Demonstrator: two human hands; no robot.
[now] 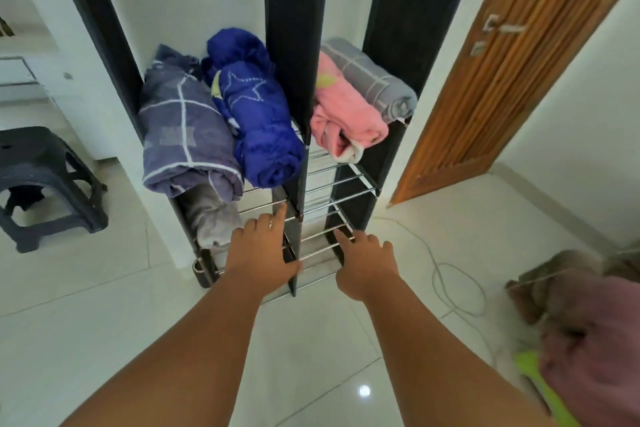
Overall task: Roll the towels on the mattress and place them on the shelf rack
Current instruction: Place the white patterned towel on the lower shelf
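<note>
The black shelf rack [292,55] with metal bars stands against the white wall. On its upper shelf lie four rolled towels: a purple checked one [183,135], a blue one [256,111], a pink one [343,114] and a grey checked one [374,80]. A pale grey rolled towel [211,218] sits on the shelf below at the left. My left hand [259,246] and my right hand [367,260] reach toward the lower bars, fingers spread, holding nothing. More towels [588,322] lie in a heap at the right edge.
A dark plastic stool [45,184] stands at the left on the white tiled floor. A wooden door [512,62] is at the right of the rack. A white cable [450,284] loops over the floor. A green edge [540,388] shows under the towel heap.
</note>
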